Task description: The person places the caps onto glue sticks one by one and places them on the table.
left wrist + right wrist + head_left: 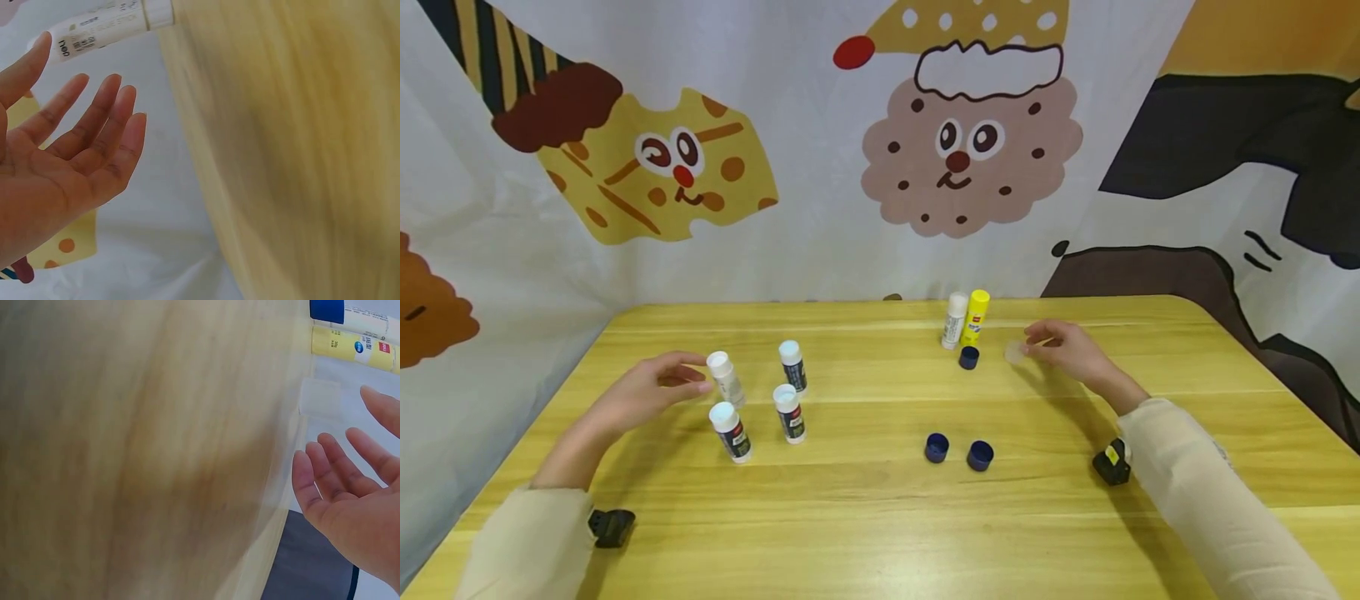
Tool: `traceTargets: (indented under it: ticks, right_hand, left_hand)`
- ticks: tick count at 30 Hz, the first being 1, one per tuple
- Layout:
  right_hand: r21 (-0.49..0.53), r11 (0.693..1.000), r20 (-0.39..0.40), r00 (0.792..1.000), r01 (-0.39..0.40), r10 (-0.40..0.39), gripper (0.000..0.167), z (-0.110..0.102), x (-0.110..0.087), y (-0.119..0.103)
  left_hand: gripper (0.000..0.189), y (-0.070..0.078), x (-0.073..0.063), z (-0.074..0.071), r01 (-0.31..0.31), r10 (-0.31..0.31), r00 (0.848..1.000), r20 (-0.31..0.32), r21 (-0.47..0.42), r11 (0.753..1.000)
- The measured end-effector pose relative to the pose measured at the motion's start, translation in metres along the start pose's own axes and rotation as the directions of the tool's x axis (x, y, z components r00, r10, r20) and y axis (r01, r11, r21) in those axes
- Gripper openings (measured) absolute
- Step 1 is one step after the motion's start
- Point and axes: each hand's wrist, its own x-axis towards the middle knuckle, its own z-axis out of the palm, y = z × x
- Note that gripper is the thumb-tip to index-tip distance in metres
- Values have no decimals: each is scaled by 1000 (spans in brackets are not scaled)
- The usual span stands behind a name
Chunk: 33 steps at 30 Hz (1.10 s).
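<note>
My left hand (651, 390) is beside a white glue stick (726, 379) standing upright on the left. In the left wrist view its fingers are relaxed and spread, with the thumb tip overlapping the lettered glue stick (103, 28). Three more white-topped sticks with dark labels stand close by, one of them (731, 432) nearest the hand. At the back right, my right hand (1070, 350) hovers beside a small translucent cap (1014, 352). The right wrist view shows that cap (320, 398) just past loosely bent fingers, nothing gripped between them.
A white glue stick (954, 321) and a yellow one (976, 317) stand at the back, with a dark blue cap (969, 358) before them. Two more blue caps (936, 448) lie mid-table. A cartoon-printed cloth (820, 208) hangs behind the wooden table (865, 517).
</note>
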Motion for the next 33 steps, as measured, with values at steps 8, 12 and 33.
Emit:
traceTargets:
  ticks: [8, 12, 33]
  right_hand:
    - [-15, 1000, 17, 1000, -10, 10, 45, 3, 1, -1]
    - [-9, 1000, 31, 999, -7, 7, 44, 4, 2, -1]
    - [-53, 999, 58, 998, 1, 2, 36, 5, 3, 0]
  left_hand:
    - [54, -4, 7, 4, 15, -14, 999, 38, -23, 1000]
    - [56, -6, 9, 5, 27, -25, 998, 62, -36, 999]
    - [44, -2, 14, 9, -40, 44, 995, 91, -45, 998]
